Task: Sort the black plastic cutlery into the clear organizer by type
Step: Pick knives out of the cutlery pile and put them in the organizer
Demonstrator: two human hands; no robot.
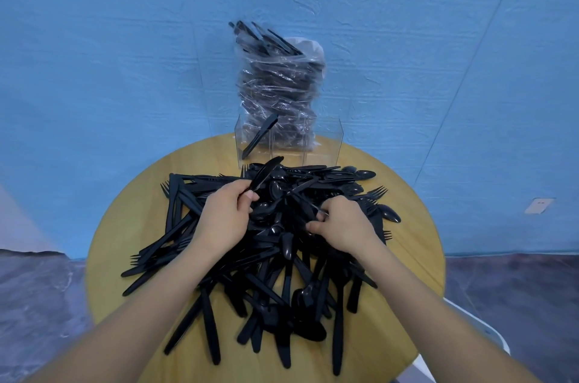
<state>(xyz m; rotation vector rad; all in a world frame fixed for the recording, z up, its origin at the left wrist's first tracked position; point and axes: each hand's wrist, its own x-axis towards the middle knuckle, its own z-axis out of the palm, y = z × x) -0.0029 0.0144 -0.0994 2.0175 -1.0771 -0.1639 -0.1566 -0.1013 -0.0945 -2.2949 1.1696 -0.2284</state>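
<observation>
head view — left hand (224, 215) grips a knife (264, 174), blade tilted up; right hand (340, 224) pinches cutlery in the pile (282, 257).

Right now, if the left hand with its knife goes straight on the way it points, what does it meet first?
Probably the clear organizer: the left hand aims its knife up and away toward the left compartment, where one knife already leans. Depth is unclear.

Makeshift recording set: blue backdrop cloth (125, 69) behind round wooden table (125, 226).
</observation>
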